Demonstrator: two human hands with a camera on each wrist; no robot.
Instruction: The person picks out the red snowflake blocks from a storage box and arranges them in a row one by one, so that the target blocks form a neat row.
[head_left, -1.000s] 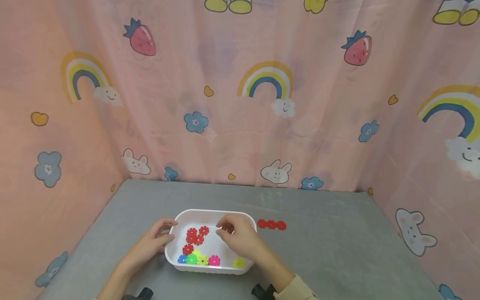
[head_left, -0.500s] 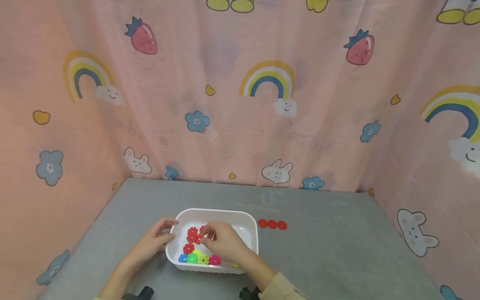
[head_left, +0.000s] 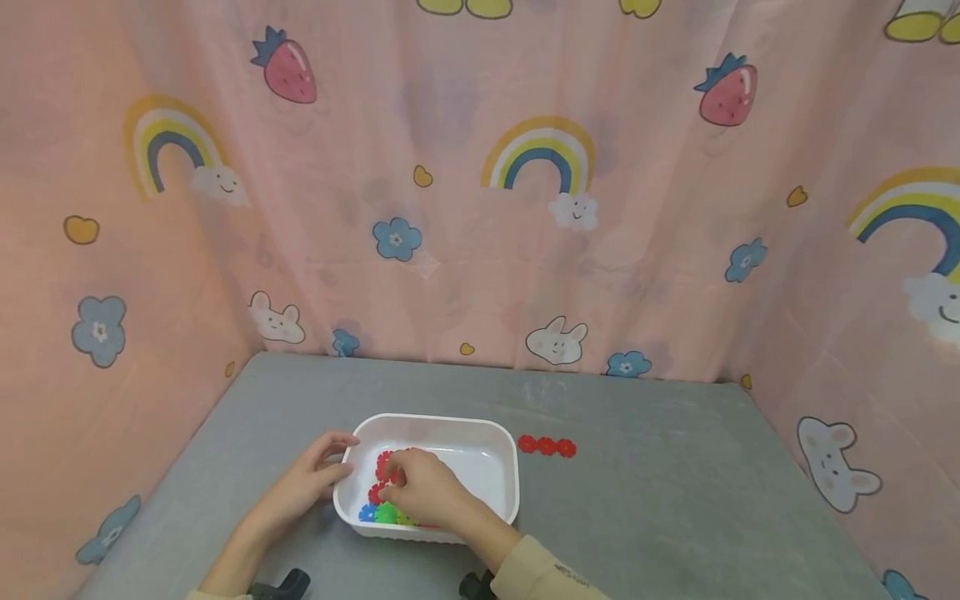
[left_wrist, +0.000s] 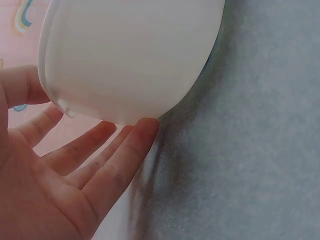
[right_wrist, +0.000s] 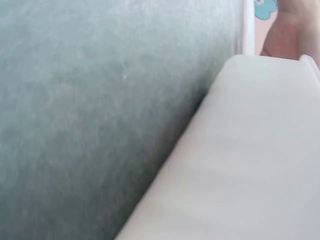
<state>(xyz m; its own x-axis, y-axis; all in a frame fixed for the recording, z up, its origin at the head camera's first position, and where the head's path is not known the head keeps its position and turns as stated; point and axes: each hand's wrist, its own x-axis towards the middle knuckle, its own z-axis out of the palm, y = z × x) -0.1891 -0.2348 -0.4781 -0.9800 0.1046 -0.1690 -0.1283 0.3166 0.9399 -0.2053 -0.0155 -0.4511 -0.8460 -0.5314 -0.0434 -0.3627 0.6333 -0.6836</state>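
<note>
A white plastic tray stands on the table. At its left end my left hand holds the rim and outer wall; the left wrist view shows the fingers against the outside of the tray. My right hand reaches into the tray over red snowflake discs, thumb and forefinger apart and bent. It partly covers the discs. In front of these lie a blue disc, a green disc and a yellow disc, partly hidden.
Three red snowflake discs form a joined row on the grey table, right of the tray. A pink patterned curtain surrounds the back and sides. Dark wrist-camera parts show near the forearms.
My right hand has moved left and slightly down across the tray to the red discs, uncovering the tray's right part. The left hand has stayed at the tray's left end.
</note>
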